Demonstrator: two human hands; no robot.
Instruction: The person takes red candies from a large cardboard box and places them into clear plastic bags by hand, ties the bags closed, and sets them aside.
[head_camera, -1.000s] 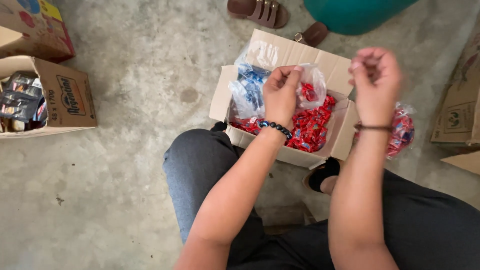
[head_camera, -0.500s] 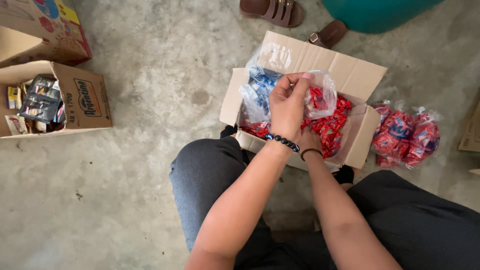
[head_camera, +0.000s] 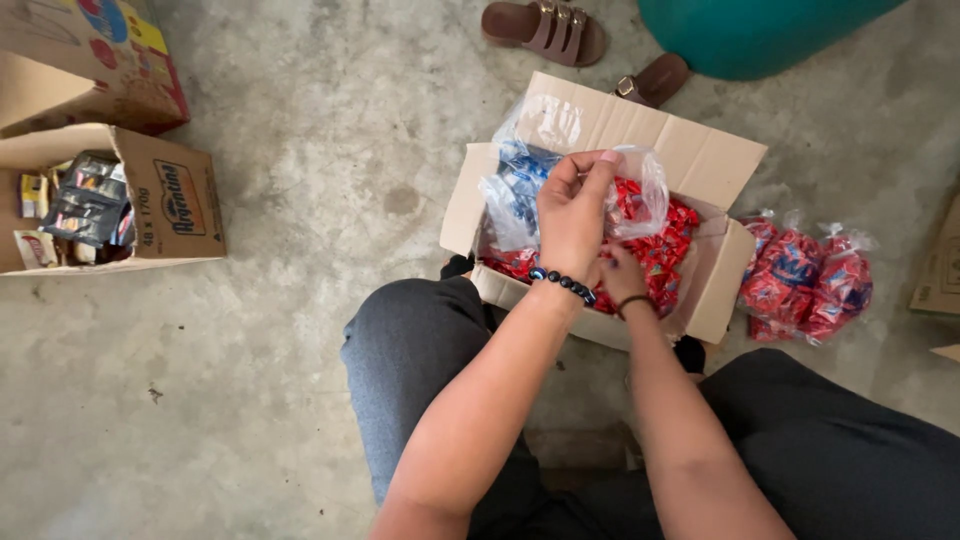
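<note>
Shift: both my hands sit lower over the cardboard box (head_camera: 700, 160) than before.
Left hand (head_camera: 572, 215): pinching a crinkly clear bag (head_camera: 640, 190).
Right hand (head_camera: 622, 275): mostly hidden, grip unclear.

Bare concrete floor (head_camera: 300, 400), grey and mottled, with a dark stain left of centre; open cardboard box (head_camera: 715, 290) standing on it at centre, flaps spread, holding red-wrapped sweets and clear bags; three filled clear bags of red sweets (head_camera: 805, 280) lying on the floor just beside the box's right wall, touching one another; second open cardboard box (head_camera: 170, 200) at the left edge, holding small packets; a printed carton (head_camera: 110, 60) behind it, touching or nearly so; brown sandal (head_camera: 545, 25) at the top edge, another (head_camera: 650, 80) near it, close to a teal container (head_camera: 750, 35); further cardboard (head_camera: 940, 270) at the right edge
</note>
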